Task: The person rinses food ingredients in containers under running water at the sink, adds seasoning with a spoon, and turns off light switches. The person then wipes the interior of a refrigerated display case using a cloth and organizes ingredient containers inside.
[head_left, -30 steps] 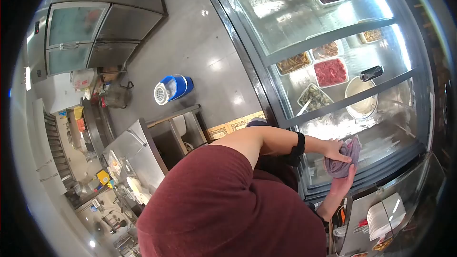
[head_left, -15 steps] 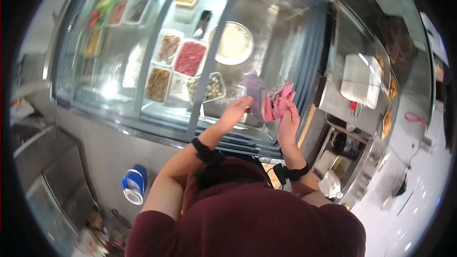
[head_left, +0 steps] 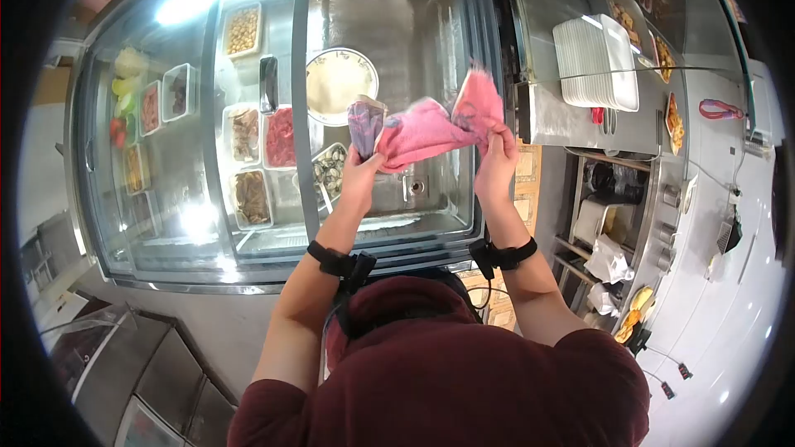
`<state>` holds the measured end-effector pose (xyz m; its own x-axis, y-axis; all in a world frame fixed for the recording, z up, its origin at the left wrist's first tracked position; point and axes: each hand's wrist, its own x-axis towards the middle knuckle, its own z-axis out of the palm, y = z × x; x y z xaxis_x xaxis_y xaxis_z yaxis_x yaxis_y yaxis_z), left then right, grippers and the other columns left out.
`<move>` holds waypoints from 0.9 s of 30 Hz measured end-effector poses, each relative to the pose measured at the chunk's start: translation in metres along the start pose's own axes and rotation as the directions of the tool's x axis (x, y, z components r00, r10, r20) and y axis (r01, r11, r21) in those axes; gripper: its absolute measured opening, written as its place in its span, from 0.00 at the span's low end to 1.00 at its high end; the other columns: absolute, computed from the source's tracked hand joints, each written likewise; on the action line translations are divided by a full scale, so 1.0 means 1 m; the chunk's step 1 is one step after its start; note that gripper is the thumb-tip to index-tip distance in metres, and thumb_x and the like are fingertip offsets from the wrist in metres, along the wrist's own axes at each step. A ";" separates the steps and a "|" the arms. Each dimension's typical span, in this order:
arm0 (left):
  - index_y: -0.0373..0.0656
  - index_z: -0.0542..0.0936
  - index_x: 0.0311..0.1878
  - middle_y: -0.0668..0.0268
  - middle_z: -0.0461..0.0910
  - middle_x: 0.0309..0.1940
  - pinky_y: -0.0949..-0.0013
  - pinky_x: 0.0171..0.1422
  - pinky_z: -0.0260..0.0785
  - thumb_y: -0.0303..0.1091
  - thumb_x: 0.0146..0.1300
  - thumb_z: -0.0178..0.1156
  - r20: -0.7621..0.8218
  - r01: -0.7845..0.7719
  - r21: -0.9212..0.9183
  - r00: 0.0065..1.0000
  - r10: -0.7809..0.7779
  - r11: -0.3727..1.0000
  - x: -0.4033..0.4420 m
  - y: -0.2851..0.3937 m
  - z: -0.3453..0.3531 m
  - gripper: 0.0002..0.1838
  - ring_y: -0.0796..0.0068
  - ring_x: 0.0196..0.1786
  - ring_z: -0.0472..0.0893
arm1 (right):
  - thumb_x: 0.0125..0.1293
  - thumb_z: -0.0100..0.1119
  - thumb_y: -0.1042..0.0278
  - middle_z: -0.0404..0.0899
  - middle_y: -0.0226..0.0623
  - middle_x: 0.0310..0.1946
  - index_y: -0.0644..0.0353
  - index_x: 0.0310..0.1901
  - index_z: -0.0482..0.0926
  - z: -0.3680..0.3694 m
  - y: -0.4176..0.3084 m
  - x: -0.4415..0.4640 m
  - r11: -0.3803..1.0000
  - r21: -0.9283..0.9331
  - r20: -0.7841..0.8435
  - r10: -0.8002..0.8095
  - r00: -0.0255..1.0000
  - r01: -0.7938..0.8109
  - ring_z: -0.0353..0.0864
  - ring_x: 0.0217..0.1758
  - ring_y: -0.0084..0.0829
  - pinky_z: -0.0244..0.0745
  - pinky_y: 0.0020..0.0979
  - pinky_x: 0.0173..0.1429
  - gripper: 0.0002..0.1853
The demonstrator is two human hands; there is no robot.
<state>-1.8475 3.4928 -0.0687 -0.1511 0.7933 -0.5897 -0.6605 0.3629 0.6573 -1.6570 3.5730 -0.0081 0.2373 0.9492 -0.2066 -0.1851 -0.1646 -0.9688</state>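
Observation:
A pink cloth (head_left: 422,134) with a greyish-purple end is stretched between my two hands above the open part of a glass-topped display case (head_left: 305,199). My left hand (head_left: 359,178) is closed on the cloth near its purple end. At the other end, my right hand (head_left: 497,157) pinches the pink fabric, and a corner of it flares upward past the fingers. Beyond the cloth, inside the case, is a round white bowl (head_left: 341,83) with pale contents. Close to my left hand sits a tray of dark, shell-like pieces (head_left: 331,167) with a light-handled utensil in it.
Under the sliding glass lie trays of red meat (head_left: 279,136), brown pieces (head_left: 251,197) and nuts or beans (head_left: 243,29). To the right, a stack of white trays (head_left: 592,62) stands on a metal counter, with shelves (head_left: 609,199) below.
The cloth was bunched near my right hand and is now spread out between both hands. My left hand has taken hold of it. The view has turned and shifted.

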 end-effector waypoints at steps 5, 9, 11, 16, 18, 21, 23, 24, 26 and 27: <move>0.40 0.63 0.56 0.62 0.69 0.50 0.70 0.54 0.61 0.30 0.54 0.53 -0.194 0.393 0.255 0.916 -0.352 0.883 -0.018 -0.025 -0.036 0.24 0.71 0.50 0.70 | 0.57 0.50 0.72 0.73 0.42 0.37 0.60 0.44 0.74 -0.069 0.100 0.007 0.640 -0.759 0.138 -0.016 0.990 0.116 0.69 0.43 0.36 0.62 0.34 0.51 0.13; 0.39 0.66 0.56 0.60 0.67 0.55 0.67 0.55 0.62 0.30 0.54 0.52 -0.113 0.105 0.523 0.992 -0.053 0.846 -0.036 -0.029 -0.061 0.24 0.64 0.55 0.69 | 0.51 0.58 0.54 0.64 0.53 0.50 0.60 0.50 0.71 -0.050 0.182 -0.009 0.331 -0.934 0.140 -0.012 0.990 0.136 0.59 0.55 0.52 0.50 0.48 0.60 0.26; 0.38 0.67 0.55 0.59 0.69 0.52 0.63 0.57 0.60 0.26 0.53 0.53 -0.069 -0.018 0.667 0.994 0.086 0.745 -0.042 0.002 -0.048 0.23 0.59 0.55 0.69 | 0.50 0.57 0.45 0.57 0.59 0.57 0.62 0.58 0.61 -0.010 0.227 0.001 0.314 -0.944 -0.038 0.187 0.982 -0.097 0.55 0.61 0.55 0.46 0.47 0.64 0.38; 0.40 0.71 0.49 0.55 0.72 0.46 0.57 0.57 0.61 0.20 0.49 0.52 0.290 -0.342 0.936 0.881 0.374 0.080 -0.019 0.043 -0.050 0.20 0.52 0.54 0.69 | 0.40 0.50 0.24 0.42 0.65 0.63 0.66 0.64 0.42 0.062 0.307 0.033 -0.030 -0.870 -0.479 0.278 0.833 -0.491 0.41 0.66 0.59 0.39 0.50 0.67 0.61; 0.40 0.71 0.48 0.56 0.72 0.45 0.55 0.56 0.62 0.19 0.48 0.52 0.314 -0.343 0.939 0.874 0.370 0.012 -0.005 0.048 -0.058 0.20 0.52 0.54 0.69 | 0.40 0.51 0.25 0.44 0.66 0.61 0.64 0.64 0.45 0.093 0.309 0.057 -0.066 -0.864 -0.502 0.157 0.850 -0.498 0.43 0.65 0.62 0.39 0.51 0.67 0.59; 0.40 0.72 0.46 0.57 0.72 0.45 0.55 0.54 0.64 0.18 0.48 0.52 0.349 -0.355 0.934 0.874 0.338 -0.046 0.000 0.047 -0.070 0.19 0.51 0.53 0.70 | 0.37 0.58 0.29 0.53 0.64 0.58 0.61 0.62 0.52 0.090 0.337 0.083 0.016 -0.961 -0.277 -0.117 0.954 -0.278 0.52 0.61 0.61 0.45 0.50 0.65 0.55; 0.40 0.73 0.45 0.58 0.73 0.44 0.55 0.52 0.66 0.18 0.47 0.52 0.382 -0.366 0.924 0.859 0.340 -0.114 0.005 0.040 -0.078 0.19 0.51 0.52 0.71 | 0.38 0.59 0.31 0.58 0.62 0.56 0.59 0.60 0.57 0.119 0.300 0.157 0.040 -0.997 -0.077 -0.104 0.992 -0.073 0.56 0.58 0.60 0.48 0.51 0.64 0.51; 0.40 0.74 0.44 0.59 0.74 0.43 0.57 0.50 0.68 0.17 0.47 0.53 0.394 -0.367 0.919 0.864 0.314 -0.142 0.008 0.043 -0.074 0.18 0.52 0.50 0.73 | 0.37 0.59 0.31 0.58 0.63 0.55 0.63 0.60 0.55 0.139 0.266 0.195 0.303 -0.952 -0.001 0.118 0.993 -0.037 0.52 0.60 0.62 0.44 0.51 0.65 0.53; 0.40 0.74 0.43 0.59 0.74 0.44 0.58 0.54 0.65 0.17 0.48 0.52 0.348 -0.344 0.936 0.892 0.288 -0.066 0.008 0.041 -0.072 0.17 0.53 0.52 0.72 | 0.37 0.60 0.32 0.59 0.64 0.54 0.68 0.59 0.54 0.169 0.273 0.273 0.511 -0.853 0.206 0.141 0.968 0.107 0.49 0.61 0.65 0.43 0.53 0.65 0.54; 0.39 0.74 0.43 0.58 0.74 0.44 0.59 0.56 0.63 0.17 0.48 0.51 0.324 -0.330 0.944 0.905 0.277 -0.028 0.013 0.041 -0.070 0.16 0.54 0.53 0.72 | 0.37 0.60 0.33 0.59 0.63 0.54 0.68 0.58 0.55 0.185 0.302 0.308 0.447 -0.851 0.296 -0.026 0.955 0.276 0.50 0.61 0.65 0.44 0.53 0.64 0.53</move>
<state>-1.9274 3.4838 -0.0824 -0.0811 0.9766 -0.1993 0.7625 0.1896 0.6186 -1.8160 3.8656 -0.3388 -0.0506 0.9900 -0.1315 0.7939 -0.0401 -0.6067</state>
